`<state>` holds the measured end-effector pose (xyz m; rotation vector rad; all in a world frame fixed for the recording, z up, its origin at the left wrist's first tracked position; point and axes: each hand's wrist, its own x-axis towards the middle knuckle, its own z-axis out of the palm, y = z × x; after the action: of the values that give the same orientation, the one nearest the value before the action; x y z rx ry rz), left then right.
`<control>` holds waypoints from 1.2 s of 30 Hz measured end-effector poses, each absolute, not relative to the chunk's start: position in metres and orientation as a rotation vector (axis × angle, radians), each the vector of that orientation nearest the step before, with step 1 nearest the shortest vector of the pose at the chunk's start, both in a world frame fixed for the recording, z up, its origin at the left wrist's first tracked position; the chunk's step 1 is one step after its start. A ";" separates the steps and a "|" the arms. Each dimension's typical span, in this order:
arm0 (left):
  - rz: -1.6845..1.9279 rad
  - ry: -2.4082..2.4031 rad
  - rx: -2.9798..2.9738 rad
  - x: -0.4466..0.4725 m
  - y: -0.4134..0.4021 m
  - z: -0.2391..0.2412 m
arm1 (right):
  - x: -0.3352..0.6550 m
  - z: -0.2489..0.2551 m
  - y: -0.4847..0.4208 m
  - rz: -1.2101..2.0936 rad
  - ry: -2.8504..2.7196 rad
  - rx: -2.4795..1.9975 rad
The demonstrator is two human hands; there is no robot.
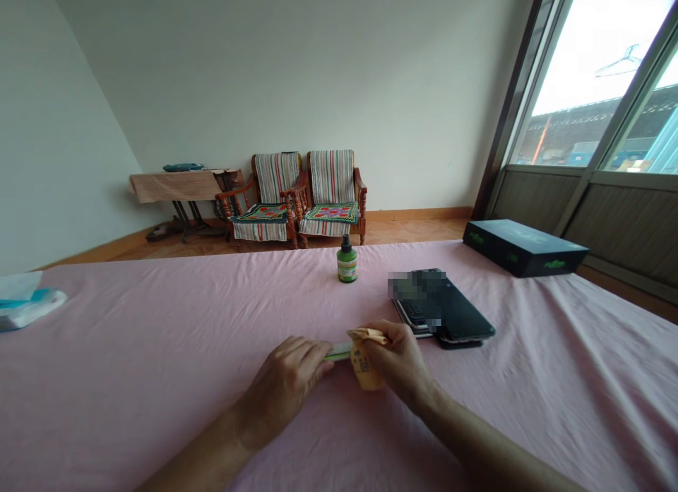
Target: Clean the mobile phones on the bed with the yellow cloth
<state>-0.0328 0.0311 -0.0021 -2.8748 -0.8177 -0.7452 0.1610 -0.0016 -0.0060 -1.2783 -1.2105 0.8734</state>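
Note:
My left hand (294, 368) is closed on one end of a thin, flat, pale-and-green object (339, 351), whose kind I cannot make out. My right hand (405, 358) pinches a folded yellow printed cloth or paper (367, 368), which hangs down over the other end of the flat object. Part of the yellow piece sticks up between thumb and fingers. Both hands are close together, low over the pink cloth (201, 351). Beyond them stands a green bottle (347, 264) with a black top, upright.
Right of my hands lie a black flat device (460, 308) and a calculator-like keypad (412, 312), partly blurred out. A black box (524, 246) sits at the far right corner, a pack of tissues (32, 305) at the left edge. Two wooden chairs (331, 188) stand behind.

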 end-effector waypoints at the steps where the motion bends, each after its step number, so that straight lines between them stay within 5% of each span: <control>1: -0.728 -0.823 -2.857 -0.033 0.031 -0.001 | 0.160 -0.006 -0.002 0.890 -1.200 -1.265; 8: -0.616 -0.883 -2.723 -0.028 0.026 0.001 | 0.157 -0.008 -0.001 0.889 -1.176 -1.134; 36: -1.107 -0.775 -2.826 -0.022 0.025 -0.005 | 0.150 -0.012 -0.003 0.057 -1.923 -1.259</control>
<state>-0.0222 0.0249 -0.0051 -2.8259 -0.7750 -1.1068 0.1502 -0.0034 -0.0124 -1.2585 -1.9228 0.0574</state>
